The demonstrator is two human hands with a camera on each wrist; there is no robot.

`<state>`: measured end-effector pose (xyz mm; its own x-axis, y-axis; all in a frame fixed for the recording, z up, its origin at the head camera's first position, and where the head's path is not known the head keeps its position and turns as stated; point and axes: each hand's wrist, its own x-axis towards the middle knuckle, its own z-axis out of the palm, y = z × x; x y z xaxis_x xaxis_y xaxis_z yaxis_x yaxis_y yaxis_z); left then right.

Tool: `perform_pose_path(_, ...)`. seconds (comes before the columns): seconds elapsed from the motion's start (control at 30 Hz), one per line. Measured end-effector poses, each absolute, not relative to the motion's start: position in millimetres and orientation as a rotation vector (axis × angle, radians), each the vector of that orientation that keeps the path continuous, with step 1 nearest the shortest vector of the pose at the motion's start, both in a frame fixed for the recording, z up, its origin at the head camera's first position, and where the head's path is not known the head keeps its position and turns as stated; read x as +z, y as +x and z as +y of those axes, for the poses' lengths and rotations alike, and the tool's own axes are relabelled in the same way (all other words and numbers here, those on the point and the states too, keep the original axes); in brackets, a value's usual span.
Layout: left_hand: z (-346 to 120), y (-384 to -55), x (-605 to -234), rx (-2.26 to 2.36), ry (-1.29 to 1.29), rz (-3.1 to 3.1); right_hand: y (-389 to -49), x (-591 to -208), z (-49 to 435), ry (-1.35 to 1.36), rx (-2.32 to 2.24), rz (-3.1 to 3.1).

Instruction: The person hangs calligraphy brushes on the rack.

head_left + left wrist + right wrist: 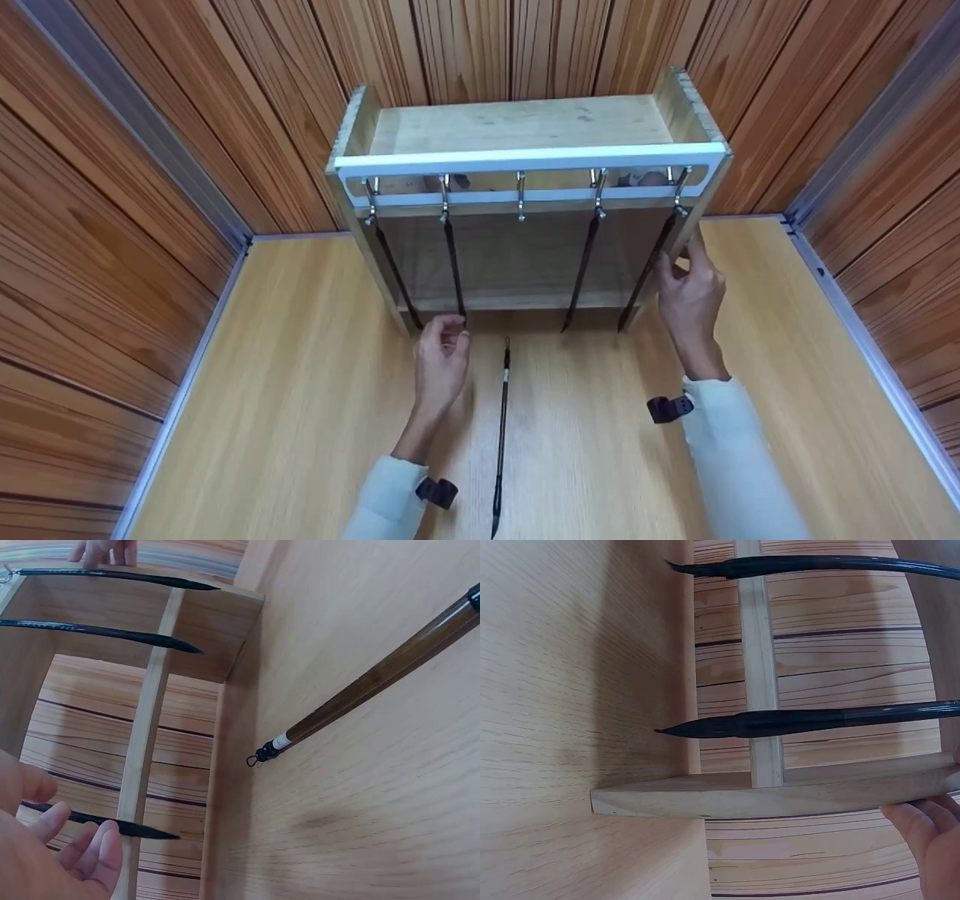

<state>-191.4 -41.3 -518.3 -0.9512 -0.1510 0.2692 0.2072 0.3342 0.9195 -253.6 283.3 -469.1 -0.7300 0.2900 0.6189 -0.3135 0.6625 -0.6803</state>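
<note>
A wooden rack with a white front rail stands at the back. From its metal hooks hang several dark-bristled writing brushes, tips down; the middle hook carries none. My left hand is at the lower end of the second brush from the left, fingers loosely bent; in the left wrist view its fingertips overlap that brush, and contact is unclear. My right hand holds the rack's right side panel. Another brush lies on the table before the rack.
The light wood table ends at wood-plank walls on the left, right and back, edged with metal strips. The rack's lower crossbar runs behind the hanging brushes.
</note>
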Motion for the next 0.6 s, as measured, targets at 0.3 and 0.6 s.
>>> perform_pose_path(0.3,-39.3,-186.2,-506.1,-1.682,-0.062,-2.366,-252.9,-468.6,283.0,0.021,1.077,-2.139)
perform_pose_path(0.6,-38.2,-178.4,-492.2,-1.701,-0.093,-2.425,-252.4,-468.0,283.3,-0.003,1.067,-2.157)
